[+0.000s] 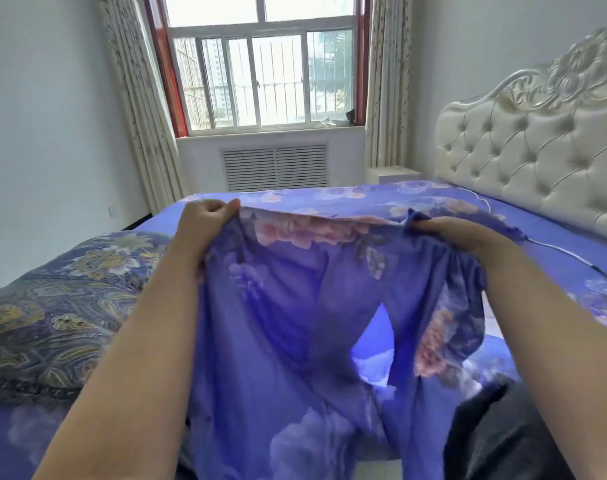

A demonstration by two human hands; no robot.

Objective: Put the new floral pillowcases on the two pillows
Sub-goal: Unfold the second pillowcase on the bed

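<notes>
I hold the floral pillowcase (295,323) up over the bed (554,237), left hand (205,220) and right hand (458,233) pinching its top edge; I'd find the opening before fetching a pillow.

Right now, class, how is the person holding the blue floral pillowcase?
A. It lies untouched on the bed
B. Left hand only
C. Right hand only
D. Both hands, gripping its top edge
D: the left hand and right hand each grip the top edge of the blue floral pillowcase, which hangs between them.
</notes>
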